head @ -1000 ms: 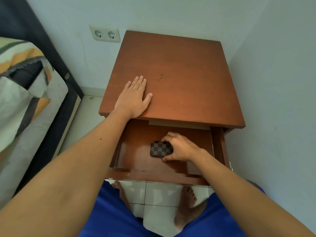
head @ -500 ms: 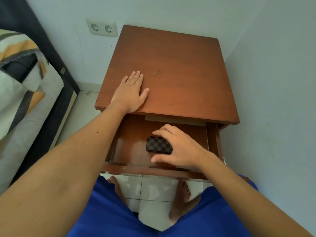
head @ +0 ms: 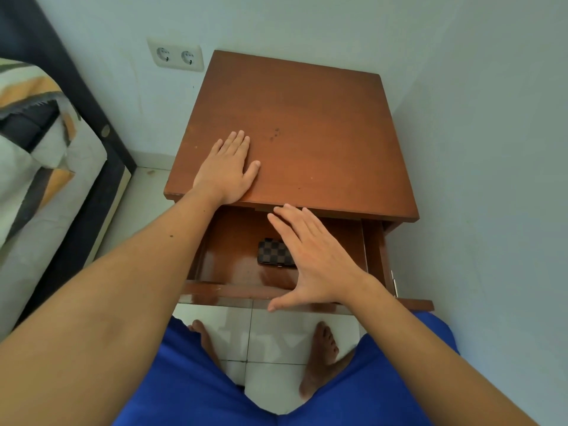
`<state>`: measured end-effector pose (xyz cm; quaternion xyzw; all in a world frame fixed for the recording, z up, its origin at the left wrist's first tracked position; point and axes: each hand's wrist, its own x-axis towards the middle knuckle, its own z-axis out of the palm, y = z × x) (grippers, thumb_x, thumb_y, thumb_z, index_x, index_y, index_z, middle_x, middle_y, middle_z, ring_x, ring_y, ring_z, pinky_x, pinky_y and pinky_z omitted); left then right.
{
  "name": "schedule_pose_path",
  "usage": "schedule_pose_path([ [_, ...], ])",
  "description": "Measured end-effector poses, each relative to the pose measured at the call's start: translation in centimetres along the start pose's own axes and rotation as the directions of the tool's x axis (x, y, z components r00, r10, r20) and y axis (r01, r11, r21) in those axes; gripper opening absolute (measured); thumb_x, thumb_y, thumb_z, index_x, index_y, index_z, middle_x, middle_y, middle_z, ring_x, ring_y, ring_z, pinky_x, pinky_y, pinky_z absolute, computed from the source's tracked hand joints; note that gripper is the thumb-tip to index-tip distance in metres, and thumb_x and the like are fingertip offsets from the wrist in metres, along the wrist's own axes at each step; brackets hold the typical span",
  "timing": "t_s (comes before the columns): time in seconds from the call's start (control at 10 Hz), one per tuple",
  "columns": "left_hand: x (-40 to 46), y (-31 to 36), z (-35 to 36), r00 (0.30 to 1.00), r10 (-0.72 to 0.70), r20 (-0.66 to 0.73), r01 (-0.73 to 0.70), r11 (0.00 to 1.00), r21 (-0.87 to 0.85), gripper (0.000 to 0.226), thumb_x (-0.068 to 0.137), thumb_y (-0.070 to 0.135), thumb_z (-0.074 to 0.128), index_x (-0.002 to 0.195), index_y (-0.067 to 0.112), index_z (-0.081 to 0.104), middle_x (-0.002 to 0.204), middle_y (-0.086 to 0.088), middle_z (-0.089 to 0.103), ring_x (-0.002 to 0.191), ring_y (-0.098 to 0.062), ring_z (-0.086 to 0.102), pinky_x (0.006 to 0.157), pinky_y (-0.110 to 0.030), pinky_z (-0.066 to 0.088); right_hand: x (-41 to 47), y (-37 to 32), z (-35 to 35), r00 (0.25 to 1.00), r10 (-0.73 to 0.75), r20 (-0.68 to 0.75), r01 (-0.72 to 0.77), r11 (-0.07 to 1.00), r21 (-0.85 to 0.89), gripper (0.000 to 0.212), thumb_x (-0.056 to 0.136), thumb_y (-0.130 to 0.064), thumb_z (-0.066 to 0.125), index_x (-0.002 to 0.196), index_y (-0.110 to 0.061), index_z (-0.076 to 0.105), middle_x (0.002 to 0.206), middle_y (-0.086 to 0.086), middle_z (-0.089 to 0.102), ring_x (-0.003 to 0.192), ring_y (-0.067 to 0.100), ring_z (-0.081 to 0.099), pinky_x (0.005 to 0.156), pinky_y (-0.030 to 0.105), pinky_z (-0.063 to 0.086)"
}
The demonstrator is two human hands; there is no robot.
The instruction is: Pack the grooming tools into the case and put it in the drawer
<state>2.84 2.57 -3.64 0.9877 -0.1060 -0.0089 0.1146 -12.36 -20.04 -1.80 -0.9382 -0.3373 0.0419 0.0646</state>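
Observation:
A small case (head: 273, 252) with a dark checkered cover lies flat on the floor of the open drawer (head: 227, 262) of a brown wooden nightstand (head: 307, 133). My right hand (head: 313, 259) hovers above the drawer with fingers spread, holding nothing, and covers the case's right end. My left hand (head: 229, 169) rests flat, palm down, on the nightstand's top near its front left corner. No loose grooming tools are in view.
The nightstand stands in a corner with walls behind and to its right. A double wall socket (head: 175, 55) is at the back left. A bed (head: 40, 167) with patterned bedding lies to the left. My bare feet (head: 319, 352) are on the tiled floor below the drawer front (head: 246, 295).
My right hand has let go of the case and risen out of the drawer, its fingers opening. The case stays on the drawer floor. My left hand has not moved.

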Motion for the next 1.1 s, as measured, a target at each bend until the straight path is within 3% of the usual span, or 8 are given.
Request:
schedule_pose_path([
  [0.2,0.1,-0.1,0.0,1.000,0.008,0.006,-0.008,1.000,-0.001,0.071,0.112,0.054,0.021,0.170,0.014,0.011,0.178,-0.005,0.007,0.165,-0.019,0.002,0.134,-0.038,0.002,2.2,1.9,-0.4,0.998,0.062,0.004,-0.062,0.998,-0.034,0.147,0.061,-0.102,0.051,0.165,-0.009,0.005,0.175,0.010,0.001,0.162,0.025,-0.005,0.131,0.048,0.004],
  [0.5,0.1,0.0,-0.1,1.000,-0.003,0.010,0.003,1.000,-0.001,0.070,0.113,0.053,0.022,0.170,0.014,0.011,0.178,-0.005,0.007,0.165,-0.018,0.002,0.134,-0.038,0.001,5.1,4.6,-0.4,0.985,0.174,-0.017,-0.175,0.985,-0.009,0.147,0.061,-0.104,0.050,0.165,-0.011,0.004,0.175,0.007,0.001,0.162,0.022,-0.001,0.131,0.045,0.003],
  [0.7,0.1,-0.1,0.0,1.000,0.004,0.014,-0.004,1.000,0.003,0.070,0.113,0.052,0.022,0.170,0.013,0.011,0.178,-0.006,0.007,0.165,-0.019,0.001,0.134,-0.038,0.001,5.7,5.5,0.1,0.971,0.212,-0.108,-0.213,0.977,0.007,0.126,0.070,-0.096,0.053,0.163,-0.015,0.026,0.172,0.003,0.020,0.159,0.021,0.016,0.129,0.045,0.019],
  [0.9,0.1,-0.2,0.2,1.000,0.008,0.004,-0.008,1.000,-0.001,0.070,0.113,0.051,0.024,0.170,0.013,0.011,0.179,-0.005,0.006,0.165,-0.018,0.001,0.134,-0.038,0.000,6.8,5.9,0.3,0.942,0.237,-0.239,-0.244,0.970,0.000,0.093,0.074,-0.078,0.069,0.143,-0.017,0.055,0.154,-0.001,0.046,0.137,0.020,0.045,0.106,0.040,0.043],
  [1.1,0.4,-0.2,0.3,1.000,0.009,-0.019,-0.009,1.000,-0.019,0.069,0.113,0.051,0.023,0.170,0.013,0.012,0.178,-0.005,0.007,0.165,-0.019,0.001,0.134,-0.039,0.001,7.3,6.2,0.5,0.936,0.225,-0.269,-0.229,0.973,0.016,0.082,0.076,-0.076,0.069,0.133,-0.020,0.060,0.144,-0.003,0.052,0.126,0.020,0.050,0.099,0.040,0.046],
])
